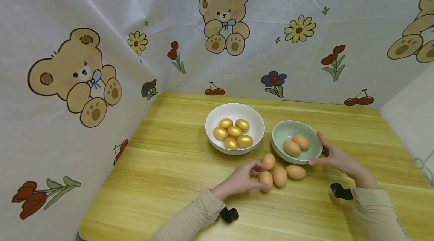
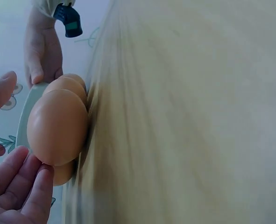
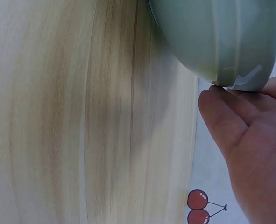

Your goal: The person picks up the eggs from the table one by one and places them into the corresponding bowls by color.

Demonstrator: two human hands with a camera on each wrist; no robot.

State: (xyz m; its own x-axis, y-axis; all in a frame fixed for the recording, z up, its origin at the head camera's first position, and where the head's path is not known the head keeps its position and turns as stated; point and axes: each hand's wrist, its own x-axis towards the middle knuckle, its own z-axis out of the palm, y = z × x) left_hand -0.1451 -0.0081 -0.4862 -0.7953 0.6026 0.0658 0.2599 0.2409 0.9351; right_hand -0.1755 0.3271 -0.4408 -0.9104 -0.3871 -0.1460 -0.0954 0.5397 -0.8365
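At the right, a pale green bowl [image 1: 279, 131] contains two brown eggs [image 1: 296, 145]. My right hand [image 1: 340, 160] holds this bowl by its right side; in the right wrist view the fingers [image 3: 222, 109] touch its outer wall low down. Several more brown eggs lie on the table in front of the bowls. Around the leftmost brown egg [image 1: 265, 180] my left hand [image 1: 242, 180] has its thumb and fingers spread. The left wrist view has the fingertips [image 2: 45, 175] against or very near a large-looking egg [image 2: 58, 128], with the thumb [image 2: 2, 91] apart from it.
A white bowl [image 1: 211, 141] with several golden eggs [image 1: 234, 132] stands left of the green bowl. The wood-grain table [image 1: 152, 180] meets a bear-patterned cloth [image 1: 237, 71] at the back and left. A black wrist mount [image 1: 229, 214] hangs below the left sleeve.
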